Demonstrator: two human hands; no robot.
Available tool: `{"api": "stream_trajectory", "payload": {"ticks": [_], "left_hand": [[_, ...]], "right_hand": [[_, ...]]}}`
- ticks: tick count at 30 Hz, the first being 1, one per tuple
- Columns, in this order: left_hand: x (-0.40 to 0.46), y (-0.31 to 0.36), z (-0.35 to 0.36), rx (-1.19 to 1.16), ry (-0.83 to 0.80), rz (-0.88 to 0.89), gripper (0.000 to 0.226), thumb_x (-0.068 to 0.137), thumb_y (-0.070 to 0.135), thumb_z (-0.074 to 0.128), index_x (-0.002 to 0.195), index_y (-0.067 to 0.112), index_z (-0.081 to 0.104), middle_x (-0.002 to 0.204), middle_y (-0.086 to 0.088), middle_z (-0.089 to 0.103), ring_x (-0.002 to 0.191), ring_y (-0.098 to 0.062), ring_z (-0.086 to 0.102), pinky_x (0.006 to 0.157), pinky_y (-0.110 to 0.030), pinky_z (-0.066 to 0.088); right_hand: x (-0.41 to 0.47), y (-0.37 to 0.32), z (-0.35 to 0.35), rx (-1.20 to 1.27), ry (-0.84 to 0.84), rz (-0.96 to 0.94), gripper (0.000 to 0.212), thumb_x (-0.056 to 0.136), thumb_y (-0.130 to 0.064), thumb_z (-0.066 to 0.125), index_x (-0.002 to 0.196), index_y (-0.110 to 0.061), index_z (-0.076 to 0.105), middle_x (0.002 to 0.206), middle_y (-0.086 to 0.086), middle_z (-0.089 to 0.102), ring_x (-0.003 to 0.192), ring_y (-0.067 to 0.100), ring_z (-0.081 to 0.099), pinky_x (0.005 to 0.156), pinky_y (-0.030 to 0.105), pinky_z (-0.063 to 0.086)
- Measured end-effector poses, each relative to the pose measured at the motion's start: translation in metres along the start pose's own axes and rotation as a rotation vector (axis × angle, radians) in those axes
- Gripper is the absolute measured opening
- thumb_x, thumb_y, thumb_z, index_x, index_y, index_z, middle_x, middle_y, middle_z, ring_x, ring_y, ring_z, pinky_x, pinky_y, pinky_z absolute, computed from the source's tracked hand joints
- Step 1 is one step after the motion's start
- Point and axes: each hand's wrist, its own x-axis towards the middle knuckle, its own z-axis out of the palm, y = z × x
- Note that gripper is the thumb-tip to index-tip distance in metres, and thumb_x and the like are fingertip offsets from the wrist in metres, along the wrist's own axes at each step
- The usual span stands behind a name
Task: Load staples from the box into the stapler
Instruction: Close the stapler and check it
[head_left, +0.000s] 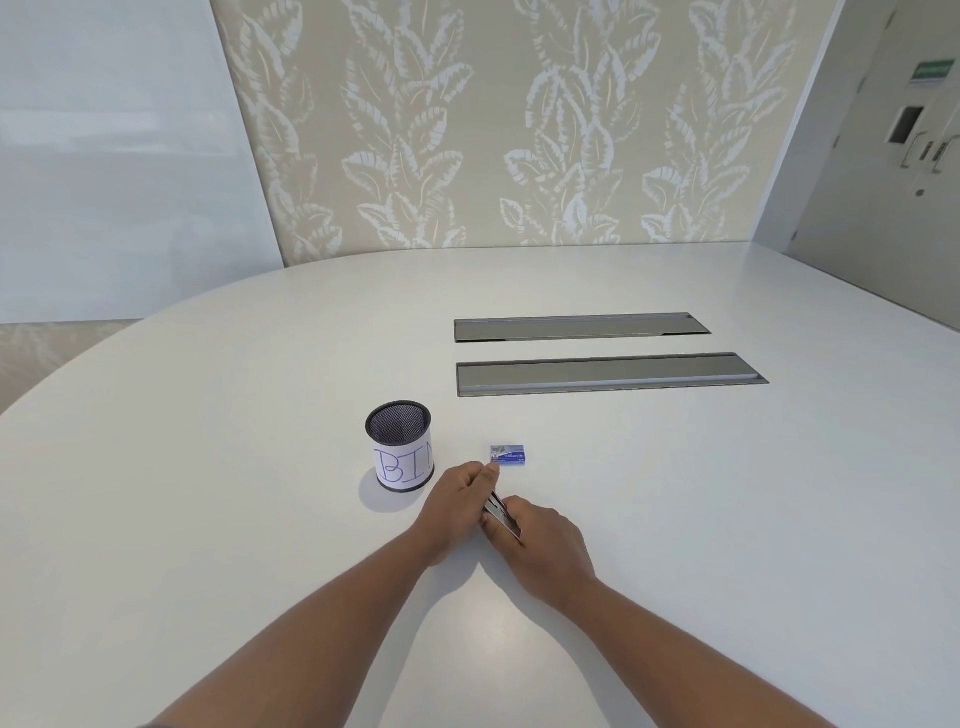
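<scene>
A small metal stapler (500, 512) lies between my two hands on the white table (208, 467). My left hand (457, 499) grips its far end with curled fingers. Holding the near end, my right hand (540, 540) has its fingers wrapped round the body. Most of the stapler is hidden by the hands, so I cannot tell whether it is open. A small blue staple box (508, 454) sits closed on the table just beyond my left fingertips, not touched.
A black mesh cup (399, 444) with a paper label reading "BIN" stands left of the hands. Two grey recessed cable trays (608, 374) lie further back on the right. The table's curved edge runs along the left.
</scene>
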Motion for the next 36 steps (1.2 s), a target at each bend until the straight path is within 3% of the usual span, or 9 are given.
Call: {"api": "stream_trajectory", "payload": {"ticks": [3, 7, 10, 28, 36], "left_hand": [[-0.002, 0.001, 0.001, 0.006, 0.008, 0.017, 0.052, 0.102, 0.045, 0.047, 0.076, 0.001, 0.051, 0.064, 0.0, 0.05, 0.057, -0.013, 0.043, 0.06, -0.028, 0.037], [-0.004, 0.001, 0.004, 0.027, 0.047, 0.038, 0.047, 0.103, 0.045, 0.046, 0.071, 0.011, 0.046, 0.066, -0.001, 0.046, 0.061, -0.015, 0.04, 0.063, -0.031, 0.036], [-0.004, 0.0, 0.005, 0.06, 0.073, 0.047, 0.05, 0.103, 0.045, 0.045, 0.072, 0.005, 0.044, 0.065, -0.001, 0.045, 0.062, -0.015, 0.04, 0.063, -0.032, 0.036], [-0.007, -0.001, 0.007, 0.158, 0.179, 0.103, 0.046, 0.102, 0.044, 0.044, 0.063, 0.02, 0.035, 0.056, 0.01, 0.037, 0.055, -0.012, 0.033, 0.057, -0.032, 0.033], [-0.011, -0.001, 0.005, 0.059, 0.138, 0.072, 0.054, 0.101, 0.05, 0.042, 0.072, 0.005, 0.046, 0.063, 0.002, 0.048, 0.062, -0.015, 0.043, 0.064, -0.034, 0.038]], "right_hand": [[0.0, 0.001, 0.0, 0.0, -0.004, -0.016, 0.052, 0.094, -0.073, 0.027, 0.069, -0.027, 0.031, 0.059, -0.005, 0.045, 0.055, 0.012, 0.043, 0.054, 0.032, 0.033], [-0.001, 0.001, -0.001, -0.007, -0.018, -0.039, 0.05, 0.094, -0.072, 0.025, 0.069, -0.029, 0.03, 0.06, -0.005, 0.045, 0.055, 0.01, 0.043, 0.052, 0.029, 0.029], [-0.001, 0.001, -0.001, -0.009, -0.025, -0.045, 0.049, 0.095, -0.071, 0.025, 0.069, -0.029, 0.03, 0.06, -0.006, 0.046, 0.056, 0.011, 0.043, 0.051, 0.029, 0.028], [-0.003, -0.002, -0.003, 0.006, -0.056, -0.029, 0.048, 0.098, -0.066, 0.029, 0.072, -0.026, 0.033, 0.063, -0.005, 0.049, 0.062, 0.02, 0.047, 0.058, 0.036, 0.035], [-0.002, 0.002, 0.001, 0.028, -0.025, -0.028, 0.05, 0.094, -0.072, 0.028, 0.07, -0.029, 0.033, 0.06, -0.007, 0.047, 0.056, 0.009, 0.045, 0.052, 0.029, 0.031]]}}
